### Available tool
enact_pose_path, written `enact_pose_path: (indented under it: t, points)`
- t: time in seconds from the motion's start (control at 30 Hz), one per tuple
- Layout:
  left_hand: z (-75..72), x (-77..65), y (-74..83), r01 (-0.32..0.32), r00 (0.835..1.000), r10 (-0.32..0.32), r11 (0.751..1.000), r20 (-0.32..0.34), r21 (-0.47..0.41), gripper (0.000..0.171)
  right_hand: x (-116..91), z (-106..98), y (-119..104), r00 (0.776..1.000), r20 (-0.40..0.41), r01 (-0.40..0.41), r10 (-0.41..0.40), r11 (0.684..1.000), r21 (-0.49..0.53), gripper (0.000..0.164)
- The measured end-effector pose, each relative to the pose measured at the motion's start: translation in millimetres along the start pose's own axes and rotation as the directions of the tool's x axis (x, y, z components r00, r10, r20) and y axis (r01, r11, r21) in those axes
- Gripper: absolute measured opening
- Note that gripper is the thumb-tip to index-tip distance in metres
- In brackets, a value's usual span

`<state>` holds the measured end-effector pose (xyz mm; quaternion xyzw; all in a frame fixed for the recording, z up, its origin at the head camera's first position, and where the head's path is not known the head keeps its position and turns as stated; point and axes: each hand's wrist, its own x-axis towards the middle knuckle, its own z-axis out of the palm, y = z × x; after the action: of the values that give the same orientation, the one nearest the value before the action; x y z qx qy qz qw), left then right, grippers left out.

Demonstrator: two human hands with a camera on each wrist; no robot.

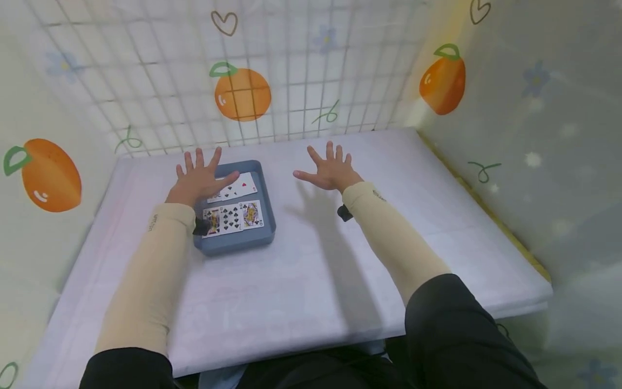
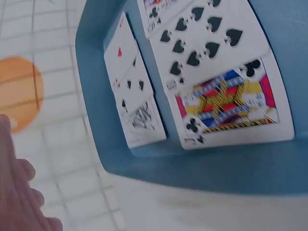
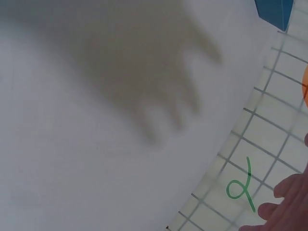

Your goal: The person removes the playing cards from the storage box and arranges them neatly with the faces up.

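A blue-grey tray [image 1: 238,248] lies flat on the table [image 1: 272,308], holding two rows of overlapping face-up playing cards [image 1: 231,218]: nearer, a spade card [image 2: 204,45] between two court cards [image 2: 224,103]; farther, a heart card [image 2: 119,52], a black-suited card [image 2: 133,86], perhaps a joker [image 2: 143,124].

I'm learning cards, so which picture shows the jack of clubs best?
In the left wrist view, the jack of clubs looks biggest, with club signs showing, though the ten of spades overlaps it. The head view shows it small, leftmost in its row. The right wrist view catches part of the blue tray, no cards.
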<state>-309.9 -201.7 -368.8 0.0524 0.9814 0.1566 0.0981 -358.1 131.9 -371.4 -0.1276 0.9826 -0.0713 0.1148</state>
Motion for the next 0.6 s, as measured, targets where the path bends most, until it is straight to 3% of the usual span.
enact_pose_path:
  t: [0.17,0.33,0.6]
  points:
    - [-2.6,1.5,-17.8,0.004,0.994,-0.014,0.996,-0.109,-0.091,0.101,-2,-6,10,1.0,0.005,0.014,-0.014,1.0,0.013,0.103]
    - [-8.0,9.6,-19.2,0.004,0.976,-0.046,0.981,-0.214,-0.193,0.097,-8,-20,27,1.0,0.003,0.014,-0.014,1.0,0.0,0.102]
    - [0.3,10.0,-28.2,0.041,0.965,-0.111,0.959,-0.239,-0.28,0.081,-14,-30,37,0.998,-0.005,0.064,-0.064,0.998,0.003,0.099]
